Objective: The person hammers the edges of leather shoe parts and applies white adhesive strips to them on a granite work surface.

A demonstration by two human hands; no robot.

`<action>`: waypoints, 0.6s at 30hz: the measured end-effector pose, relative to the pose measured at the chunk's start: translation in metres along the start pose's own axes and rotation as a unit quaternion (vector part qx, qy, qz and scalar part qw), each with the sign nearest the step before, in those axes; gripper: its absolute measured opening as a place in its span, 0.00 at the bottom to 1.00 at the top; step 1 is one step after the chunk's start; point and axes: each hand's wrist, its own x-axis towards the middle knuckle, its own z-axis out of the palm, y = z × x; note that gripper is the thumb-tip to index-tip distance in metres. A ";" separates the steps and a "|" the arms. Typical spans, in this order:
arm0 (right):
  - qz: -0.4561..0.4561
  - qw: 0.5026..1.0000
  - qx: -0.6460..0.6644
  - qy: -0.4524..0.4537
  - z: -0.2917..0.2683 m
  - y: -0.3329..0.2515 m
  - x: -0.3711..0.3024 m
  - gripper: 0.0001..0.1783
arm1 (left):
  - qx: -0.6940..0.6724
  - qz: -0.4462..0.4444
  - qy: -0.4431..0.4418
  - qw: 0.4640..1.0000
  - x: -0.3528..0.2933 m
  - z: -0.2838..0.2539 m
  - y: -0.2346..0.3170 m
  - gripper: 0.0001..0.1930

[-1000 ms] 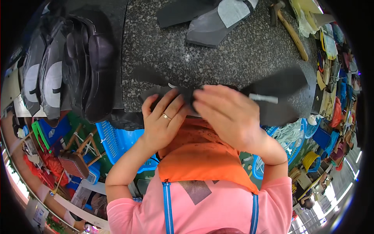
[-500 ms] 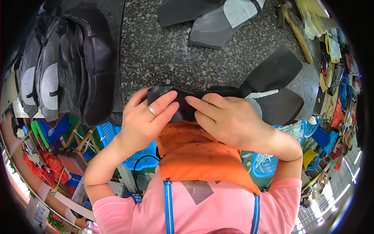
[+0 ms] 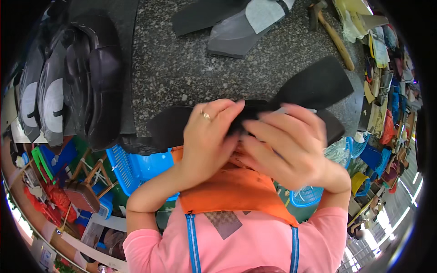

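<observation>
A black leather shoe upper lies across the near edge of the stone tabletop, its wide flaps spread to the right and its other end to the left. My left hand, with a ring on one finger, is closed on the middle of it, fingertips pinched at its fold. Close beside it my right hand curls over the upper, fingers bent and partly blurred by motion. Both hands hide the middle of the leather. A thin pale strip shows just above my right knuckles.
Several black shoe uppers are stacked at the left. Another upper with a pale patch lies at the far side of the stone tabletop. At the far right rests a hammer. A blue basket stands below the edge.
My hands have drawn closer together and turned inward over the upper's middle. Its left end, earlier folded under my left fingers, now lies out to the left.
</observation>
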 end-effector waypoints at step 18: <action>0.305 0.928 0.147 -0.154 -0.030 0.065 -0.079 0.21 | 0.199 0.212 -0.196 0.936 0.039 0.008 0.031 0.18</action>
